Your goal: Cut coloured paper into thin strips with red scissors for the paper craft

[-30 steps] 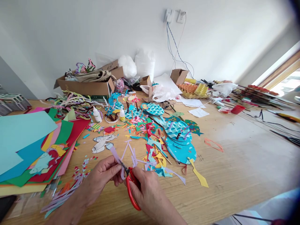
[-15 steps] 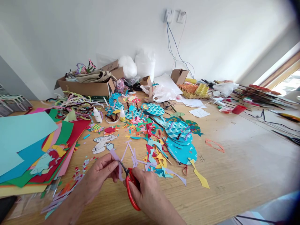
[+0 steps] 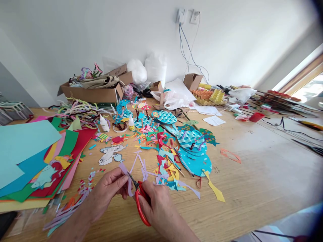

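Pinched in my left hand point(image 3: 113, 184) is a piece of purple paper point(image 3: 123, 168), with a narrow strip curling down below the fingers. My right hand point(image 3: 156, 201) grips red-handled scissors point(image 3: 140, 205), their dark blades reaching the purple paper close to my left fingertips. How far the blades are apart is hard to make out. Just beyond both hands lie thin purple strips point(image 3: 143, 169) on the wooden table point(image 3: 239, 195). Fish cut-outs point(image 3: 109, 156) rest flat past my left hand. Beside my left forearm is a pile of narrow coloured strips point(image 3: 65, 211).
Stacked coloured paper point(image 3: 27, 137) covers the left side. Colourful scraps point(image 3: 166, 164) and blue woven paper pieces point(image 3: 191, 144) fill the middle. Two glue bottles point(image 3: 104, 123) stand behind the fish. A cardboard box point(image 3: 92, 92) and a white plastic bag point(image 3: 176, 99) sit by the wall.
The narrow purple strip hangs slightly lower and further right below my left fingers. Both hands stay almost in place, still holding the paper and the scissors.
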The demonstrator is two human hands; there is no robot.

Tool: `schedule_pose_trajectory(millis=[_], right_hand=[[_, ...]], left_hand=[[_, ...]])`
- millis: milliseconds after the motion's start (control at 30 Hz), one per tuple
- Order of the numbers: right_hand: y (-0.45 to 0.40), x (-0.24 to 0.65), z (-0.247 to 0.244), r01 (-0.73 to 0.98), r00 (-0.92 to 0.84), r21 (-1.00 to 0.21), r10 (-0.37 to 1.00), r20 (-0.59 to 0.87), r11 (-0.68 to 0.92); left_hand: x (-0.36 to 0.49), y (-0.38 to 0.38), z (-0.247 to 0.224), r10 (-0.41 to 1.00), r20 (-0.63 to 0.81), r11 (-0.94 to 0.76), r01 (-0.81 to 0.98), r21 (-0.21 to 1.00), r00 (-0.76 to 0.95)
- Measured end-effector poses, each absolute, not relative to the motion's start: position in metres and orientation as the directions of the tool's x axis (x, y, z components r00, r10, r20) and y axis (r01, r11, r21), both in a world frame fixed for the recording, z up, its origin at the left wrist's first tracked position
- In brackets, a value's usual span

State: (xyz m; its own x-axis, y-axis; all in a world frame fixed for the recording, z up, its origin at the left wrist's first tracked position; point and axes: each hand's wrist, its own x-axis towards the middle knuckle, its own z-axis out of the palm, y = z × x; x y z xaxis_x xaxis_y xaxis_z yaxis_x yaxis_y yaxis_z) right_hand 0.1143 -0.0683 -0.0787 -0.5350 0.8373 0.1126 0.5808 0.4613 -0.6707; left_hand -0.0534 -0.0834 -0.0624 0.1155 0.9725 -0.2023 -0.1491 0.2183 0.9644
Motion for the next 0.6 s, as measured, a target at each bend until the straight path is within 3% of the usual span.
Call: schedule_pose_trajectory(millis=[600], right_hand=[[-0.0693,0.1106,-0.0777,0.618,-0.545,-0.623,0.833,0.100,0.479]], left_hand=[[-0.0564,-0.0871,-0.0637,0.965,-0.240,0.255,-0.153,0.955,0.110]])
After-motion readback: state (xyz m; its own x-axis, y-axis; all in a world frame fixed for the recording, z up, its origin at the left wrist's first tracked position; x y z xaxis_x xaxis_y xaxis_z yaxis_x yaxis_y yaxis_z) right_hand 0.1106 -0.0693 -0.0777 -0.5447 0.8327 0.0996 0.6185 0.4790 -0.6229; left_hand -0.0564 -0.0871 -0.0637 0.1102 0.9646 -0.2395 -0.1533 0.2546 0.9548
